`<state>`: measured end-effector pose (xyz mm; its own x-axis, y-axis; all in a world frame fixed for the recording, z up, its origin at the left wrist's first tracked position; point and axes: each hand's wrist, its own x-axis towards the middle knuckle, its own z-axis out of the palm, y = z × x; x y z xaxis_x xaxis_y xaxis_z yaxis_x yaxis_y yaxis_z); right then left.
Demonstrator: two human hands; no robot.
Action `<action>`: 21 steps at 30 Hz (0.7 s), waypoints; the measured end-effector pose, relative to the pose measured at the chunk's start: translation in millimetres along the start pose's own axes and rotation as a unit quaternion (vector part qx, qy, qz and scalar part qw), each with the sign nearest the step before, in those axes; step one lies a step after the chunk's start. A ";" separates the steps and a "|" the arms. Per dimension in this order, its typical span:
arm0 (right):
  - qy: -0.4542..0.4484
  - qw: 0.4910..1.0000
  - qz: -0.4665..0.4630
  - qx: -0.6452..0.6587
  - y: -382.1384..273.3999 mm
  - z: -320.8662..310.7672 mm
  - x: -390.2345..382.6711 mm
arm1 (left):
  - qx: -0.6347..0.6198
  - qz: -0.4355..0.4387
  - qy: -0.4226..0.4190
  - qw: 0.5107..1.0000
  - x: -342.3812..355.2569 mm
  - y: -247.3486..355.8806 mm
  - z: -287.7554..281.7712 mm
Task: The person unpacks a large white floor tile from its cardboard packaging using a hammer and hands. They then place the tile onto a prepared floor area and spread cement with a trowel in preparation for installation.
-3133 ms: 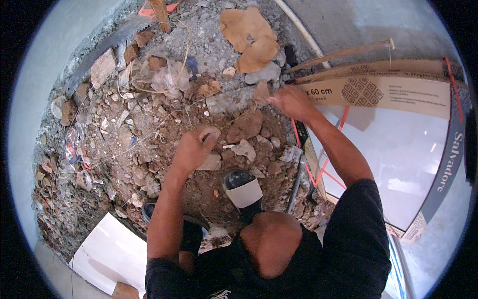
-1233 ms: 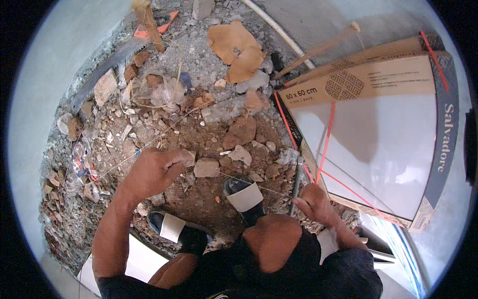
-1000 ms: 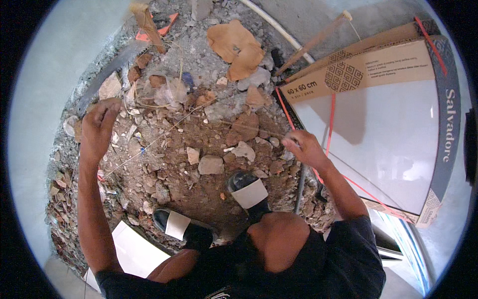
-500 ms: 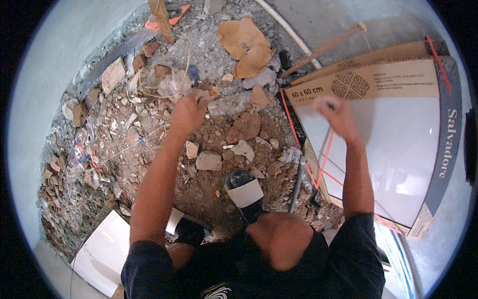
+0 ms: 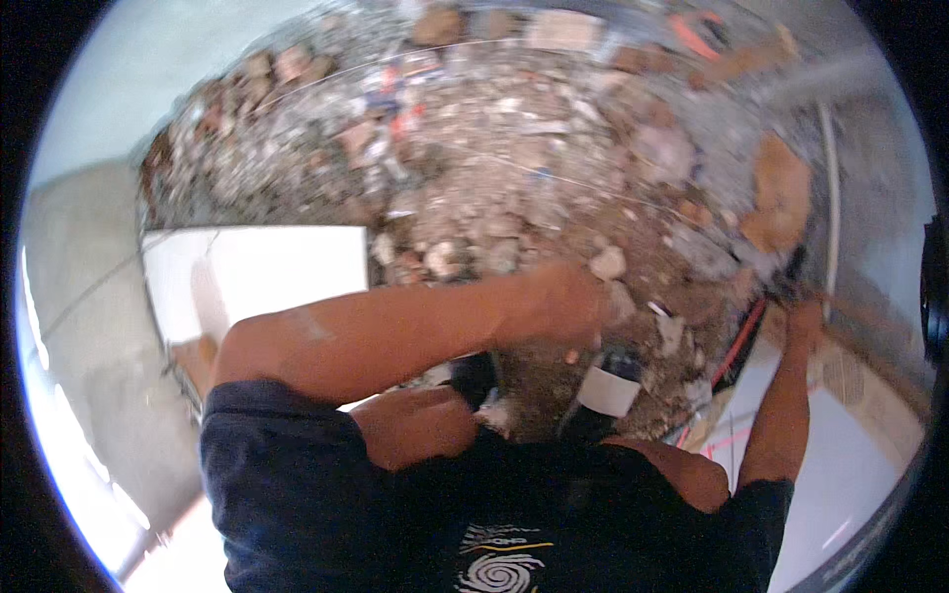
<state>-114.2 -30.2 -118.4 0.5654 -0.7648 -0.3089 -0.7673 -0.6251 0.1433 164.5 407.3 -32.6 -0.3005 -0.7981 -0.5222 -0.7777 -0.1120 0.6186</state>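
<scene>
My left hand (image 5: 571,301) is above the rubble in front of my feet, near some pale stones (image 5: 608,263). Motion smears its fingers, and whether anything is in them is hidden. At the right, my right hand (image 5: 806,314) is by the upper corner of a carton of large white tiles (image 5: 840,450) with red straps. Its fingers are blurred too, and I cannot make out if they grip anything. A thin pale string (image 5: 583,180) runs slantwise over the rubble beyond my left hand.
Broken stones and soil (image 5: 474,128) cover the floor ahead. A white tile (image 5: 287,262) lies at the left by the wall (image 5: 89,227). Torn brown cardboard (image 5: 779,198) and a pale pipe (image 5: 828,198) are at the right. A red-handled tool (image 5: 697,40) lies at the back.
The view has swung left, so the scene sits further right. My left hand has come away from the string and plastic, nearer my feet. My right hand has shifted to the carton's upper corner.
</scene>
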 end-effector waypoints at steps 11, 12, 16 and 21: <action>-0.056 0.930 0.071 -0.356 37.2 69.6 58.7 | -0.413 -0.428 0.441 0.672 -203.4 -24.3 155.6; -0.066 0.932 0.090 -0.343 33.7 65.9 60.3 | -0.468 -0.451 0.432 0.625 -200.0 -23.9 166.0; -0.076 0.961 0.181 -0.195 -12.1 29.5 48.0 | -0.427 -0.413 0.401 0.697 -196.9 -32.6 179.2; -0.104 0.946 0.211 -0.222 -67.3 1.0 24.0 | -0.389 -0.381 0.436 0.717 -193.9 -50.7 173.9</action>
<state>-49.2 -6.3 -136.5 0.1290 -0.9428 -0.3074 -0.6821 -0.3094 0.6625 166.2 670.7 -64.7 0.7708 -0.3589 -0.5264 0.1125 -0.7365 0.6670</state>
